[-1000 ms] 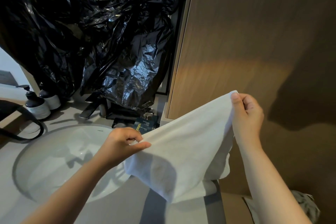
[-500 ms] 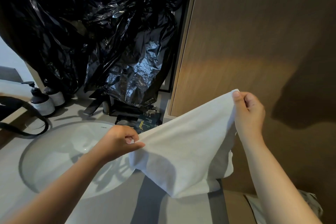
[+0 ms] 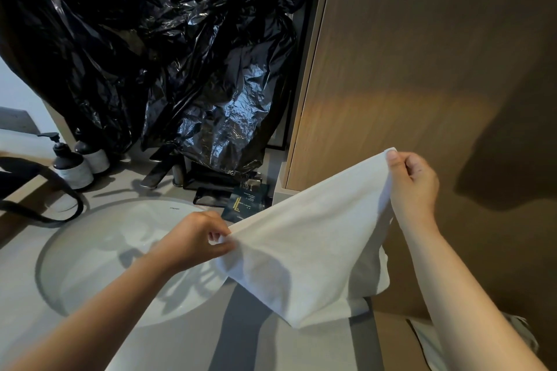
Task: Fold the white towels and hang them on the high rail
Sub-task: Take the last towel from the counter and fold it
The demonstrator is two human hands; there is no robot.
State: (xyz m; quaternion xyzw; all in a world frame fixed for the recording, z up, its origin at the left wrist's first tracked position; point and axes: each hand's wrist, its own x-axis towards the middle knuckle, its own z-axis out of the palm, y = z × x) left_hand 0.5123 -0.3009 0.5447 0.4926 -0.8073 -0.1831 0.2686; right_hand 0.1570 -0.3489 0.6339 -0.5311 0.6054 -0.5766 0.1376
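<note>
- A white towel (image 3: 304, 253) is stretched in the air between two bare hands, over the right end of a grey counter (image 3: 168, 343) and just in front of a wooden wall panel (image 3: 422, 69).
- The left hand (image 3: 196, 239) pinches one top corner: the thumb lies along the cloth's edge and the fingers are curled over it, with a bit of white showing between them.
- The right hand (image 3: 414, 181) holds the other top corner, higher up and nearer the wall; the thumb presses the cloth on the near side and the curled fingers close behind it.
- The top edge runs taut and slanted, low at the left and high at the right. Below it the cloth hangs in a doubled sheet, and its lowest fold looks to touch or nearly touch the counter; I cannot tell which.
- A round white sink (image 3: 99, 253) is sunk into the counter, below the left arm.
- Behind the sink stands a dark tap (image 3: 156, 173), and to its left two dark pump bottles (image 3: 72, 164) with pale labels, side by side.
- A dark packet with gold print (image 3: 245, 205) lies near the back of the counter, just beyond the towel's upper edge.
- Crumpled black plastic sheeting (image 3: 168, 48) covers the wall above the sink.
- A dark strap (image 3: 60, 196) loops onto the counter at the left edge.
- At the bottom right, beside the right forearm, some pale cloth (image 3: 524, 331) shows, too little of it to name.
</note>
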